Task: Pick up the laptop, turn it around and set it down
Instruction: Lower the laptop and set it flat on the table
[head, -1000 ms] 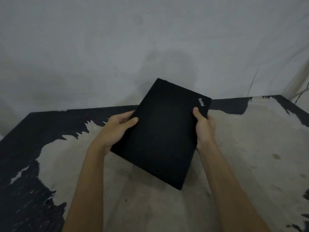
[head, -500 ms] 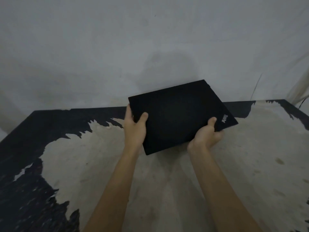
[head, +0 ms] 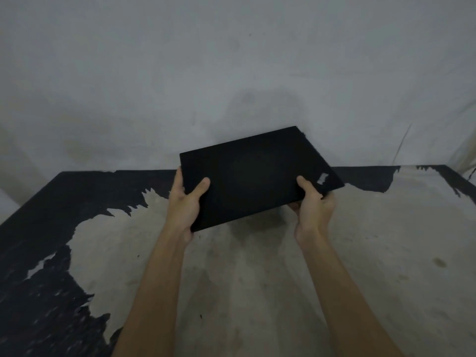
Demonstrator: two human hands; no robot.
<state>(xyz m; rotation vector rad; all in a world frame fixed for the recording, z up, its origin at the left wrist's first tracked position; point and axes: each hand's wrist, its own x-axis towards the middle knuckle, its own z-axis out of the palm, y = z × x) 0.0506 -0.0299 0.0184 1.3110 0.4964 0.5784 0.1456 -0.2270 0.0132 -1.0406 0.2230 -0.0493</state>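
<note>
A closed black laptop [head: 257, 173] hangs in the air above the far middle of the table, lid up, its long sides running left to right and slightly tilted. A small logo sits at its near right corner. My left hand [head: 185, 202] grips the laptop's left short edge near the front corner, thumb on the lid. My right hand [head: 313, 204] holds the near long edge close to the logo corner, thumb on top and fingers underneath. The laptop's underside is hidden.
The table [head: 244, 292] has a worn top, pale bare patches in the middle and right, flaking black coating [head: 46, 228] at the left and along the far edge. A grey wall [head: 206, 73] stands right behind the table.
The laptop has swung from a long-side-toward-me diagonal to lying crosswise, with the logo corner moving to the near right. Both hands shifted their grip and moved further from me.
</note>
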